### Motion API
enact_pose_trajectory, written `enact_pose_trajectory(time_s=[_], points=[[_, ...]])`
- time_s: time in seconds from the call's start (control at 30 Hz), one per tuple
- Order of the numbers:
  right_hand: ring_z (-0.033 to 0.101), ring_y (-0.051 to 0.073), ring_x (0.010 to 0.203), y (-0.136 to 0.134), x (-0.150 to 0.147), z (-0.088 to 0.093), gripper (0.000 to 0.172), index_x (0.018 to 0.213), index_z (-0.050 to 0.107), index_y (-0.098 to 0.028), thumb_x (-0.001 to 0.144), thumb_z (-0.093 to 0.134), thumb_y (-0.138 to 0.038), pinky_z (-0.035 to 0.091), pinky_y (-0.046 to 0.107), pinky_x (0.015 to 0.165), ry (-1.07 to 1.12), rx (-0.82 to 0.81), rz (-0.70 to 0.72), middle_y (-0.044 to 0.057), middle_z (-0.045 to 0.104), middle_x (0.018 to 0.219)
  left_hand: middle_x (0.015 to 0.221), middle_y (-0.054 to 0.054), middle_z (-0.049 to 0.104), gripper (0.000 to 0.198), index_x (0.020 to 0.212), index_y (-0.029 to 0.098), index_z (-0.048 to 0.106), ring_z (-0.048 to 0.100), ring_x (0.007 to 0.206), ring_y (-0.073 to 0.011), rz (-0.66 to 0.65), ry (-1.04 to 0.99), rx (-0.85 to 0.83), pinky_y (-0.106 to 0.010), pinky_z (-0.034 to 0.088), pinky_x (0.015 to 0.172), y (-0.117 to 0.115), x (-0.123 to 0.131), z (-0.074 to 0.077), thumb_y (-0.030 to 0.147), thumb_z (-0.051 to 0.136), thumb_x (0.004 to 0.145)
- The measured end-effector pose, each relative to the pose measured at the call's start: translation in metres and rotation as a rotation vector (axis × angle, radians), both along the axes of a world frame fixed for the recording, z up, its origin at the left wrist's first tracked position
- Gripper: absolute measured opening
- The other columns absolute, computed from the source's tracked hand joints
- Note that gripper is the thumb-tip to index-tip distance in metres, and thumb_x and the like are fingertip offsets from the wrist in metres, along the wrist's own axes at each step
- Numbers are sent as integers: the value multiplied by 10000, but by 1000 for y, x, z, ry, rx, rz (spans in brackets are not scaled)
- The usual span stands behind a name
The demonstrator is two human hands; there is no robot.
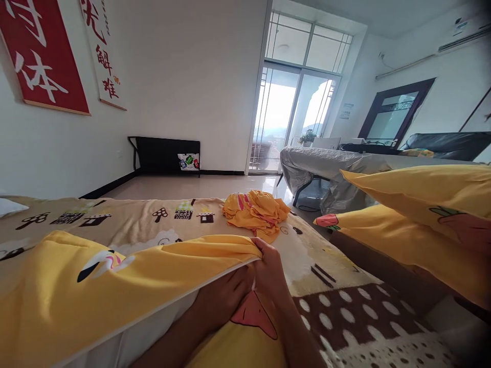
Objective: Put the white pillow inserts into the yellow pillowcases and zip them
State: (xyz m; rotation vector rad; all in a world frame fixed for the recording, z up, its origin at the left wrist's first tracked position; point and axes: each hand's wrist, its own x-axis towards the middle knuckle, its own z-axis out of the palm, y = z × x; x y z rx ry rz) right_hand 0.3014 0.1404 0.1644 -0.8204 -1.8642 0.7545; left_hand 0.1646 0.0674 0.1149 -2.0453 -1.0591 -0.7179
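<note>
A yellow pillowcase (115, 286) with cartoon prints lies across the bed in front of me, over a white pillow (126, 342) that shows at its open edge. My right hand (270, 271) pinches the pillowcase's white-trimmed edge at the corner, fingers closed on the fabric. My left hand (226, 299) reaches into the opening beneath that edge, beside the right hand. Its fingers are in shadow under the cloth. A patterned beige and brown blanket (337, 301) covers the bed beneath.
A crumpled yellow cloth (255, 212) lies on the blanket just beyond my hands. Two yellow pillows (422, 197) are stacked at the right. Past the bed stand a grey-covered table (326, 163), a black sofa (445, 143) and a black rack (164, 156) by the wall.
</note>
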Motion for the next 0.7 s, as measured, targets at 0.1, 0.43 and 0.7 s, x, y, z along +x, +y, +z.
enact_pose_trajectory(time_s=[0.1, 0.43, 0.7], points=[[565, 155, 738, -1, 3, 4, 405, 901, 681, -187, 615, 401, -126, 386, 215, 659, -78, 23, -7, 6, 668, 775, 1137, -82, 687, 370, 1181, 107, 588, 600, 1098, -180, -45, 3, 53, -311, 453, 982, -3, 0, 4, 151, 300, 952], [504, 154, 709, 4, 5, 7, 234, 756, 611, -194, 629, 420, -152, 344, 224, 644, -190, -3, 104, -19, 564, 639, 1237, -84, 641, 351, 1210, 83, 576, 532, 1216, -197, -71, 120, 1, -315, 420, 1057, -2, 0, 8, 176, 359, 950], [509, 155, 704, 1, 6, 7, 276, 827, 653, -186, 673, 429, -138, 339, 231, 637, -164, -18, 81, -3, 610, 712, 1065, -79, 679, 299, 1139, 156, 576, 625, 1026, -210, 178, 131, -102, -368, 443, 964, 7, 6, -13, 133, 373, 921]])
